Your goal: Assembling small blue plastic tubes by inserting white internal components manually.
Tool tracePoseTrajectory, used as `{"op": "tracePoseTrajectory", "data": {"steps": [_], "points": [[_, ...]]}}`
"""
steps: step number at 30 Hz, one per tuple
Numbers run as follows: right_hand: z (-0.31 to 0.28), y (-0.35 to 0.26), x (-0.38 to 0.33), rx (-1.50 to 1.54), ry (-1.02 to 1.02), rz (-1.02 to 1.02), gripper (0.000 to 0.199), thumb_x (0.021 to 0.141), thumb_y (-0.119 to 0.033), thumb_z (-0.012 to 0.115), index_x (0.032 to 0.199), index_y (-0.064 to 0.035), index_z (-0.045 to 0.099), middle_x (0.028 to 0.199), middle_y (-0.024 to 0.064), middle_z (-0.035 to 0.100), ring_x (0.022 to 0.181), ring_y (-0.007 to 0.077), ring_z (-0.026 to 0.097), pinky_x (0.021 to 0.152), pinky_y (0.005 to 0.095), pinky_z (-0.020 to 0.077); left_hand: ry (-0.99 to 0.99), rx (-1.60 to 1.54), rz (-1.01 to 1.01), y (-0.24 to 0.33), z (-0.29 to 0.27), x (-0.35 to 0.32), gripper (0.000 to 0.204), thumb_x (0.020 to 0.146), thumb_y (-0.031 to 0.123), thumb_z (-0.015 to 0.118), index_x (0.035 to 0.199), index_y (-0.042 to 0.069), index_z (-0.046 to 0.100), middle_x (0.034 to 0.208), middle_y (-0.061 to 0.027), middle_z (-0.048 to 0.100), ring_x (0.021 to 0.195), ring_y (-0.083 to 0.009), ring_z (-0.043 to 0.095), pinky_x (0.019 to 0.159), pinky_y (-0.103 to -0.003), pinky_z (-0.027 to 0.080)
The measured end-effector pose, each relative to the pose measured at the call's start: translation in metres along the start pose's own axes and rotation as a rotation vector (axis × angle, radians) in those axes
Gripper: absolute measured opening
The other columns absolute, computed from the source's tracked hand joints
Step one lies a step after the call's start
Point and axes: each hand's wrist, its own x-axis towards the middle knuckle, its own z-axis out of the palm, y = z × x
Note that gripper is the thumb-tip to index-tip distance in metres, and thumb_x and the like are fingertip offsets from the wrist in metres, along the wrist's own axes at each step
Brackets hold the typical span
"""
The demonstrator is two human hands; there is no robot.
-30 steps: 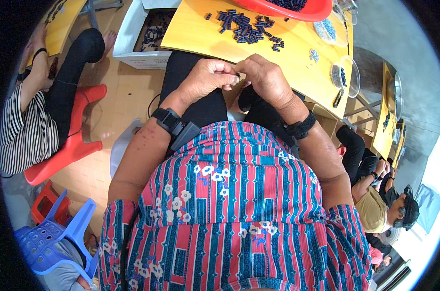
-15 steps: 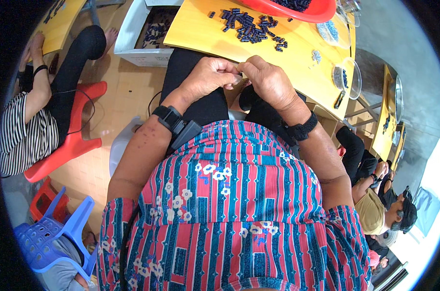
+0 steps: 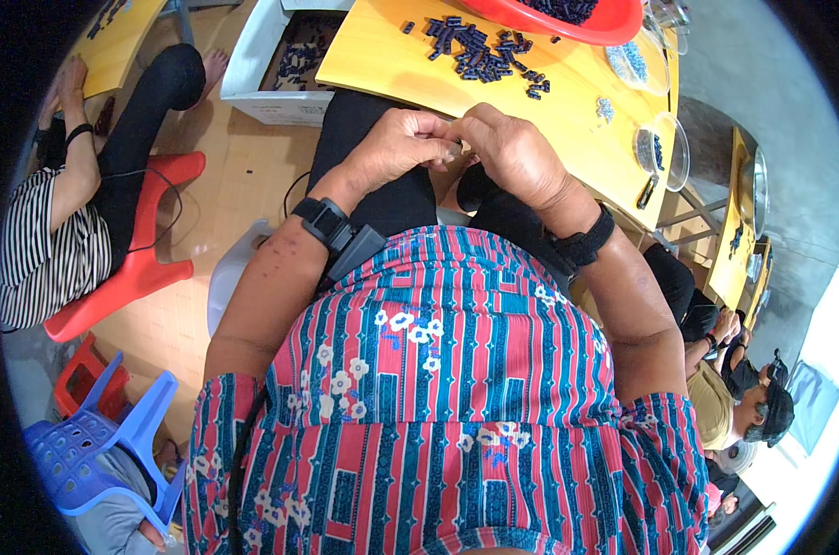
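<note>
Above my lap, just short of the table's near edge, my two hands meet at the fingertips. My left hand (image 3: 404,146) is closed in a pinch, thumb against the fingers. My right hand (image 3: 512,153) pinches from the other side, its knuckles toward the table. Whatever lies between the fingertips is too small and too covered to name; only a dark speck shows. Beyond them, a loose pile of small black cylindrical parts (image 3: 480,55) is spread on the yellow table (image 3: 382,69).
A red basin (image 3: 567,30) of dark parts stands at the back. Clear round containers (image 3: 678,153) and small light-blue pieces (image 3: 605,109) lie to the right. A white box (image 3: 285,111) is left of the table. Co-workers sit on both sides, one on a red stool (image 3: 133,287).
My right forearm and elbow have shifted slightly outward to the right. The fingertips stay together in nearly the same place.
</note>
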Motion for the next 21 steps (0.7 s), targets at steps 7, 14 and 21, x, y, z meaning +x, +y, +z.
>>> {"op": "tracePoseTrajectory", "data": {"steps": [7, 14, 21], "points": [[0.014, 0.0, -0.007, 0.457, 0.107, 0.27, 0.012, 0.077, 0.0, 0.061, 0.087, -0.0042, 0.065, 0.08, 0.0107, 0.06, 0.069, 0.0239, 0.062, 0.064, 0.0309, 0.0516, 0.008, -0.049, 0.027, -0.001, -0.002, -0.002, 0.018, 0.085, 0.014, 0.066, 0.098, 0.0, 0.065, 0.083, -0.0022, 0.065, 0.074, -0.0082, 0.061, 0.07, -0.024, 0.052], [0.021, -0.01, -0.017, 0.922, 0.215, 0.529, 0.016, 0.083, 0.003, 0.059, 0.095, -0.0007, 0.068, 0.084, 0.0077, 0.061, 0.072, 0.0133, 0.064, 0.066, 0.0236, 0.051, -0.041, -0.041, 0.069, -0.001, -0.005, -0.004, 0.016, 0.086, 0.014, 0.065, 0.094, 0.001, 0.065, 0.084, -0.0046, 0.067, 0.072, -0.0083, 0.061, 0.067, -0.022, 0.05], [0.026, -0.002, -0.024, 1.229, 0.208, 0.849, 0.016, 0.09, -0.006, 0.057, 0.102, 0.0019, 0.065, 0.085, 0.0056, 0.067, 0.071, 0.0103, 0.063, 0.069, 0.0232, 0.0525, -0.089, -0.067, -0.001, -0.006, 0.002, 0.005, 0.015, 0.088, 0.013, 0.062, 0.096, 0.001, 0.063, 0.084, -0.003, 0.064, 0.076, -0.0088, 0.061, 0.072, -0.024, 0.052]]}}
